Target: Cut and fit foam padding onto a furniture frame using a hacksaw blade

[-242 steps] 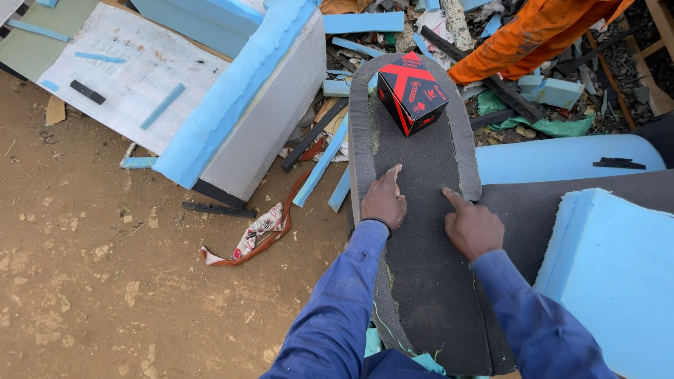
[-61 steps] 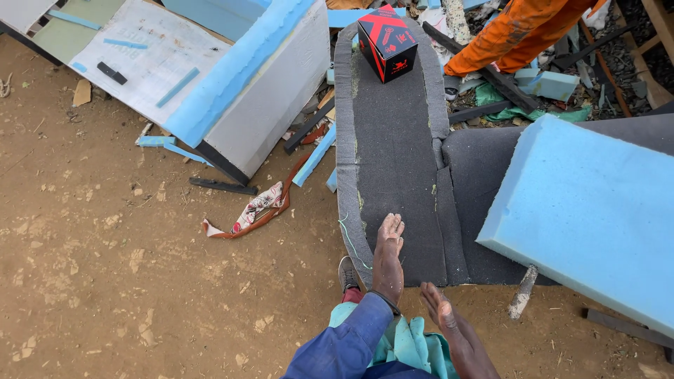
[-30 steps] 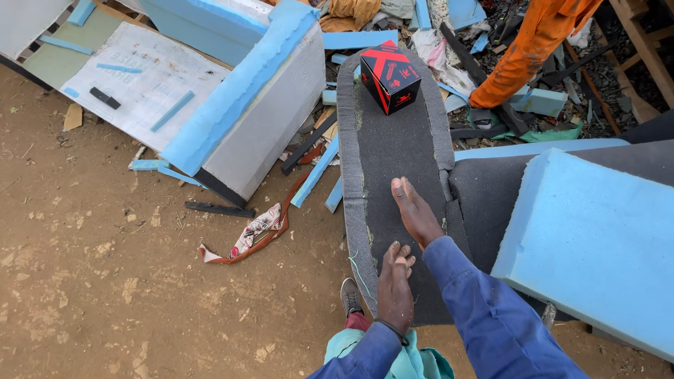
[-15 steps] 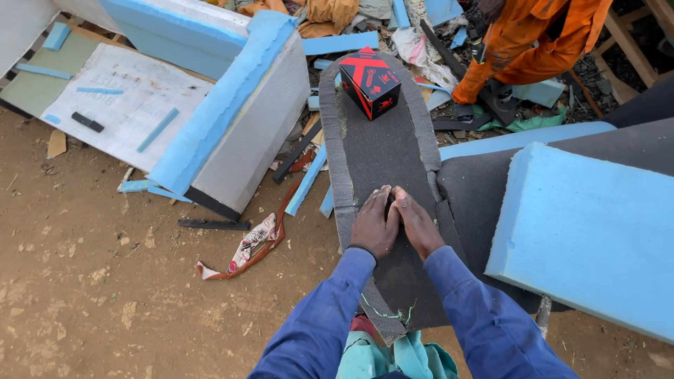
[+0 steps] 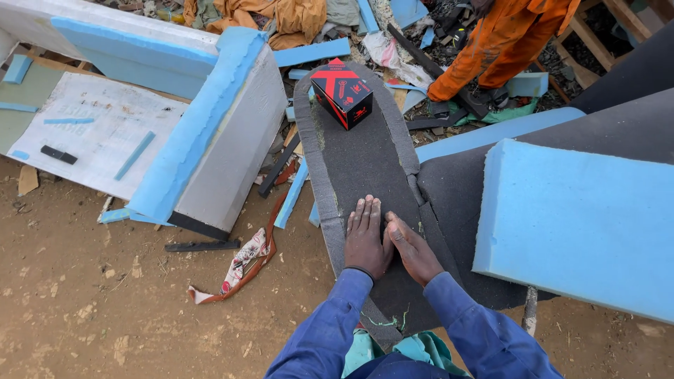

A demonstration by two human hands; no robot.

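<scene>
A long dark grey foam panel [image 5: 361, 158] with a rounded far end lies in front of me. My left hand [image 5: 365, 237] rests flat on its near part, fingers together and pointing away. My right hand [image 5: 413, 247] lies flat beside it, touching it, angled toward the left. Neither hand holds anything. Both sleeves are blue. A black and red box [image 5: 342, 92] stands on the far end of the panel.
A thick blue foam block [image 5: 583, 224] lies to the right on a wider grey sheet [image 5: 463, 186]. A blue-padded furniture frame [image 5: 210, 140] stands to the left. A person in orange clothing [image 5: 502, 49] crouches at the back. Scraps litter the dirt ground [image 5: 105, 309].
Both hands came together from the near edge onto the panel and now press flat side by side. The view has shifted slightly.
</scene>
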